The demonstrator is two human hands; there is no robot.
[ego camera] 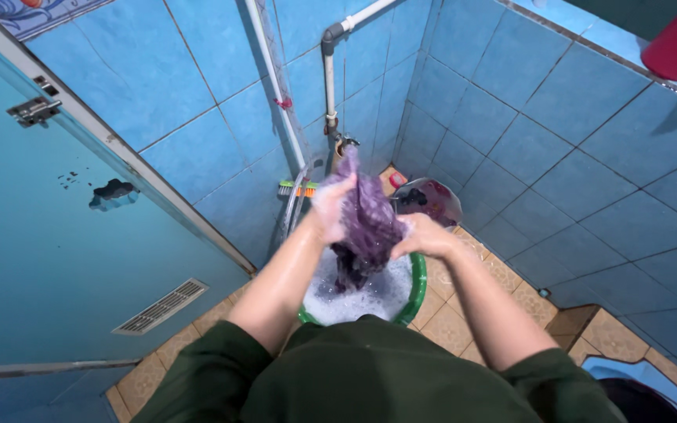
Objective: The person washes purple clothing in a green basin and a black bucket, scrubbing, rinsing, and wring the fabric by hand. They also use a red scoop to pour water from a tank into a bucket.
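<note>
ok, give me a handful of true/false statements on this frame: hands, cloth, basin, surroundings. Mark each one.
1. Both hands grip the purple cloth. True: the left hand and right hand both clutch it.
2. The cloth lies flat on the floor. False: it is held up above the green basin.
3. The basin holds soapy foam. True.
4. The walls are white tile. False: the tiled wall is blue.
5. A pipe runs down the corner wall behind the cloth. True.
6. The door on the left is red. False: it is light blue.
</note>
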